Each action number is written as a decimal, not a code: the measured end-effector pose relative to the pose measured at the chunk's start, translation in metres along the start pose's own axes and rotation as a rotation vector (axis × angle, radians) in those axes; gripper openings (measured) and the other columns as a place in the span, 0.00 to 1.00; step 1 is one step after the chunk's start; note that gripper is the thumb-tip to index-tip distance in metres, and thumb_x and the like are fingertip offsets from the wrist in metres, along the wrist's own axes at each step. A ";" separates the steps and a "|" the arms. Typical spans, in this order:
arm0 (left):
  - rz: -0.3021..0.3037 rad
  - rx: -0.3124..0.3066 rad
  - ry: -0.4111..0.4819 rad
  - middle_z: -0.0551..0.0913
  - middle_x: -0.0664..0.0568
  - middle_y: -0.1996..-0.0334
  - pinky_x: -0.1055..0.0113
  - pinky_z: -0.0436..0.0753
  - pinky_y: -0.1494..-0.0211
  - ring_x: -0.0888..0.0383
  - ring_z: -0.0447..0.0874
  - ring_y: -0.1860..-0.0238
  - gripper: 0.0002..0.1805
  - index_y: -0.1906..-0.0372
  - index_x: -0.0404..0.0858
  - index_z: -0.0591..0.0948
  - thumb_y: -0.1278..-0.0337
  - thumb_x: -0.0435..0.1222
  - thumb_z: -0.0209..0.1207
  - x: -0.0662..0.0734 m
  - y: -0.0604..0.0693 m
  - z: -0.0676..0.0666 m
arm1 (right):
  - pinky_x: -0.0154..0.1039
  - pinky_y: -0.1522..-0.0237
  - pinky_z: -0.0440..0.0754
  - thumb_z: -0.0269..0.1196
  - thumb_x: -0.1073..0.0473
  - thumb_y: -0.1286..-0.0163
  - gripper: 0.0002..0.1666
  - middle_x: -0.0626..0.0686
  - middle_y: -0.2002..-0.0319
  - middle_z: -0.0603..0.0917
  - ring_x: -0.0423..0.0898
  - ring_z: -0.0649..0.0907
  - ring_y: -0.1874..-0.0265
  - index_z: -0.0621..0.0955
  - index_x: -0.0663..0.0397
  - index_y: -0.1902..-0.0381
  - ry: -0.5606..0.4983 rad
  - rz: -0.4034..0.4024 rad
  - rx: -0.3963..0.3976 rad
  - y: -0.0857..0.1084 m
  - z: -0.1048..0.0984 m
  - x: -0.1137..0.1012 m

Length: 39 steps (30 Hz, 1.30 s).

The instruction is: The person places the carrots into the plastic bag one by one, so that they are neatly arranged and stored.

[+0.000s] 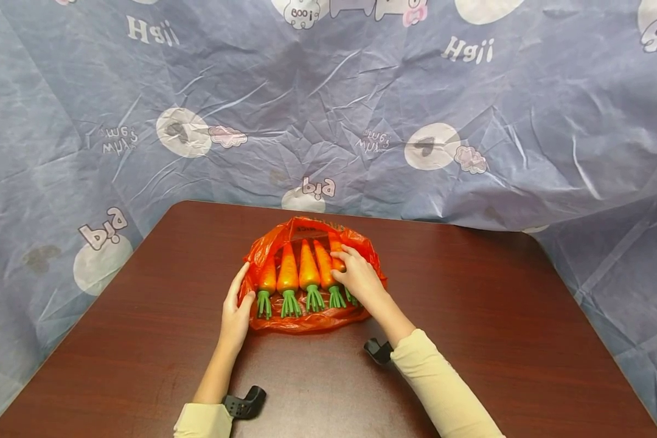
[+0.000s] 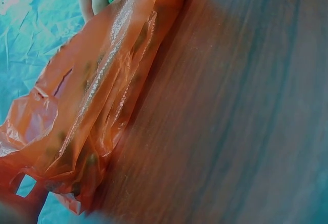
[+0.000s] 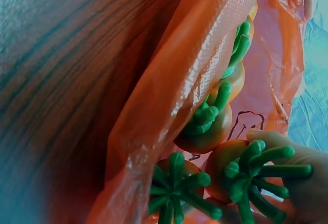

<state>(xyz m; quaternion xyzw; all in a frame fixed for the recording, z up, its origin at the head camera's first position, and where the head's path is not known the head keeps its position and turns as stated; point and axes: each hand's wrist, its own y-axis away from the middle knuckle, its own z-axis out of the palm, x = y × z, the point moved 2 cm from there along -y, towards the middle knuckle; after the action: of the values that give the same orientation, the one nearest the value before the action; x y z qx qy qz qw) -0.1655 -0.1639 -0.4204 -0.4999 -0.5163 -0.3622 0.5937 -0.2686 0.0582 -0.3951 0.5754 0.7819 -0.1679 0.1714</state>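
Observation:
An orange plastic bag [image 1: 306,322] lies with its mouth spread, and several carrots [image 1: 309,264] with green tops sit side by side inside it. At the bag's left edge my left hand [image 1: 235,313] holds the plastic, thumb toward the carrots; the left wrist view shows the bag's side [image 2: 107,80] at close range. My right hand [image 1: 361,280] reaches in at the right and grips the upper carrot [image 1: 336,243] there between thumb and fingers. In the right wrist view that carrot's green top [image 3: 251,178] faces the camera, with another green top [image 3: 177,190] beside it.
A dark brown wooden table [image 1: 471,304] carries the bag near its middle. Behind it hangs a wrinkled blue-grey printed cloth [image 1: 328,91]. Black straps with camera mounts [image 1: 246,403] are worn on both wrists.

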 end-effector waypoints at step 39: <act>0.033 0.014 0.029 0.62 0.54 0.33 0.86 0.60 0.40 0.67 0.59 0.37 0.30 0.33 0.47 0.63 0.40 0.23 0.42 -0.027 -0.007 -0.004 | 0.37 0.83 0.68 0.58 0.57 0.38 0.23 0.54 0.35 0.66 0.56 0.80 0.71 0.76 0.49 0.44 0.053 -0.069 0.097 0.004 0.022 0.011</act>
<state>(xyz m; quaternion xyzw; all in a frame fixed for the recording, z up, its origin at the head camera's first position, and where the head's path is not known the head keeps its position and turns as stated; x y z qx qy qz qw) -0.1766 -0.1720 -0.4451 -0.4990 -0.5016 -0.3558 0.6105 -0.2666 0.0581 -0.4201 0.5599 0.7965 -0.1962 0.1167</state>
